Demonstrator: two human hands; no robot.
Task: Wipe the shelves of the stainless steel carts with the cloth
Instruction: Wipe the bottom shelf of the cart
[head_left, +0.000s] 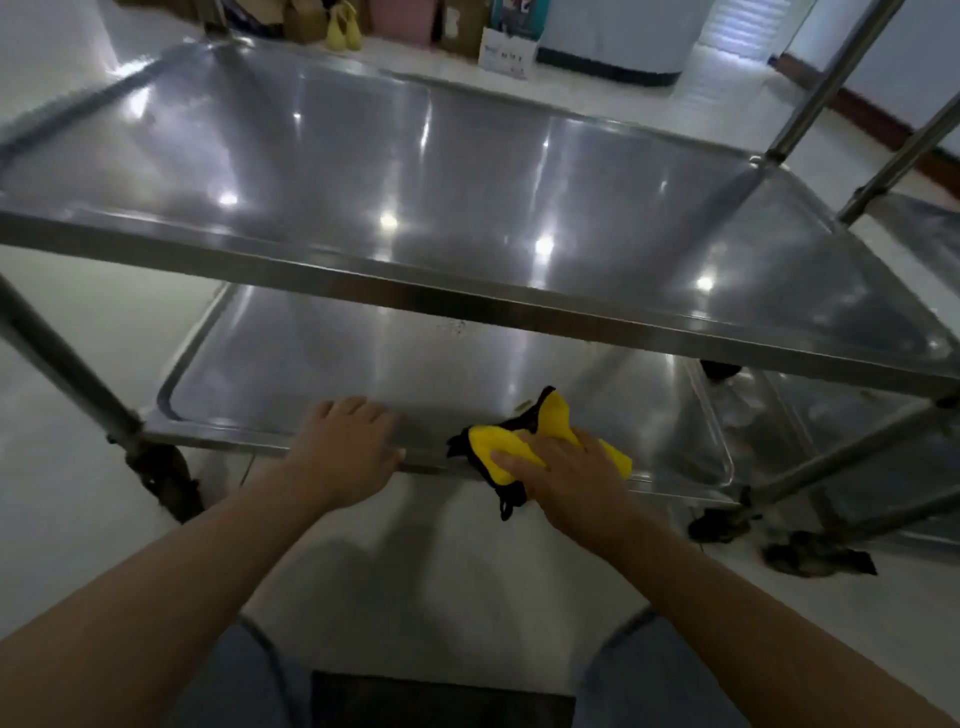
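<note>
A stainless steel cart stands before me with a shiny top shelf (415, 171) and a lower shelf (363, 358) beneath it. A yellow cloth with black edging (498, 444) lies bunched on the near rim of the lower shelf. My right hand (566, 467) presses down on the cloth with fingers spread over it. My left hand (345, 447) rests on the same front rim to the left, its thumb hooked under the edge and its fingers lying over the lip.
A second steel cart (893, 447) stands close on the right, its posts and shelves overlapping the first. Dark caster wheels (166, 483) sit on the pale floor. Boxes, a pink bin and yellow shoes (343, 31) line the far wall.
</note>
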